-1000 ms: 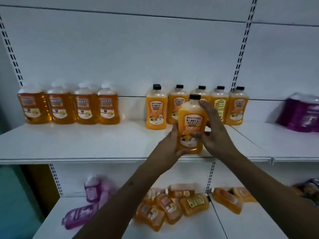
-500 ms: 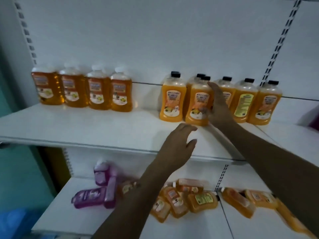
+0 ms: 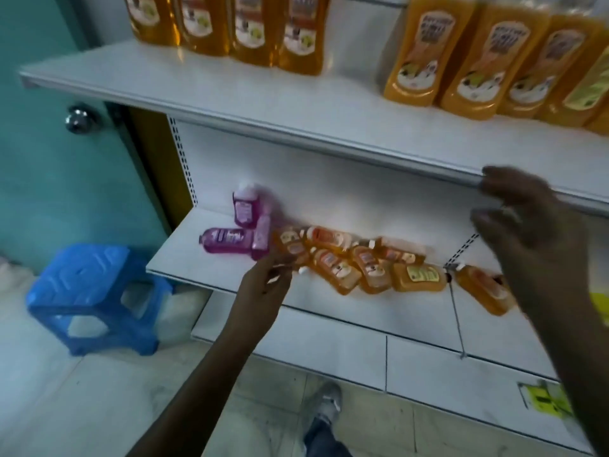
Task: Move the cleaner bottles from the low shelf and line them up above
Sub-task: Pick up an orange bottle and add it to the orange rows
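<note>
Several orange cleaner bottles (image 3: pixel 372 267) lie in a heap on the low shelf (image 3: pixel 230 275), with three purple bottles (image 3: pixel 230 239) to their left. My left hand (image 3: pixel 267 285) hovers at the heap's left end, fingers loosely curled, holding nothing that I can make out. My right hand (image 3: pixel 530 232) is raised in front of the upper shelf's edge (image 3: pixel 296 127), fingers spread and empty. On the upper shelf stand two rows of orange bottles, amber ones (image 3: pixel 230 28) at the left and opaque ones (image 3: pixel 461 67) at the right.
A blue plastic stool (image 3: pixel 95 295) stands on the floor to the left of the shelving. Behind it is a teal door with a round metal knob (image 3: pixel 77 118). My shoe (image 3: pixel 326 404) shows on the tiled floor below.
My right hand let go of the orange bottle, which now stands in the upper row. My view dropped to the low shelf. Both hands came down, the left one to the heap.
</note>
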Motion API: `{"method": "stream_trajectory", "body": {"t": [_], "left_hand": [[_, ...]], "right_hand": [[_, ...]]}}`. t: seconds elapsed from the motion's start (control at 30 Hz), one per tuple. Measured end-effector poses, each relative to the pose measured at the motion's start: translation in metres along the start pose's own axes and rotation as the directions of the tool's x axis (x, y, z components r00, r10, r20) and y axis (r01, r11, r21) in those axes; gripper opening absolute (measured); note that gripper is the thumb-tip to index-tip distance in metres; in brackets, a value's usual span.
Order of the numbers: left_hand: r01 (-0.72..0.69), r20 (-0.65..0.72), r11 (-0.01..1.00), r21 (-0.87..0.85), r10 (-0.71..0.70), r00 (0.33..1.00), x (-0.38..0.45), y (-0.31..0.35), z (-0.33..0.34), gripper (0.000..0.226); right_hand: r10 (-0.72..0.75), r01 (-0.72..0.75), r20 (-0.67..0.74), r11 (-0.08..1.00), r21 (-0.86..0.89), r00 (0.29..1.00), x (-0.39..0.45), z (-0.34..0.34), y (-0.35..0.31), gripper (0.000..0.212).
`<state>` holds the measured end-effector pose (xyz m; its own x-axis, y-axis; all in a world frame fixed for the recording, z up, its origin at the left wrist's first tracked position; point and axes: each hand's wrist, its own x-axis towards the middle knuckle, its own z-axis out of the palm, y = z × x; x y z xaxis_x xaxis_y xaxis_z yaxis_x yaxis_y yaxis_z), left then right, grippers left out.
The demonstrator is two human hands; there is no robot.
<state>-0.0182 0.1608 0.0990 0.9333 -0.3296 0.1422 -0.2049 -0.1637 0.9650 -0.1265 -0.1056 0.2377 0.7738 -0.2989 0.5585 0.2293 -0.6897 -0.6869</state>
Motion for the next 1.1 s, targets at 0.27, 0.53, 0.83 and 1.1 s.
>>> {"method": "stream_trajectory", "body": {"t": [0.27,0.53,0.83,1.1], "left_hand": [[0.299,0.025,0.944,-0.136,-0.298,0.954,-0.029,-0.075,0.047,0.027],[0.652,0.136,0.75,-0.115,-0.638,0.758,0.05,-0.151,0.132,0.062],[0.565,0.169,0.707,-0.425,-0.551,0.817,0.116,-0.188,0.199,0.021],[0.689,0.279,0.431,-0.582,-0.69,0.667,0.096,-0.169,0.206,0.029]], "right_hand": [[0.423,-0.44,0.291,0.898,-0.007,0.858,-0.092,0.115,0.135,0.03],[0.531,-0.441,0.487,0.848,-0.295,0.694,-0.032,0.226,0.264,0.037],[0.664,-0.327,0.609,0.746,-0.58,0.435,0.018,0.257,0.32,0.044],[0.657,-0.344,0.606,0.752,-0.562,0.448,0.025,0.22,0.288,0.036]]}}
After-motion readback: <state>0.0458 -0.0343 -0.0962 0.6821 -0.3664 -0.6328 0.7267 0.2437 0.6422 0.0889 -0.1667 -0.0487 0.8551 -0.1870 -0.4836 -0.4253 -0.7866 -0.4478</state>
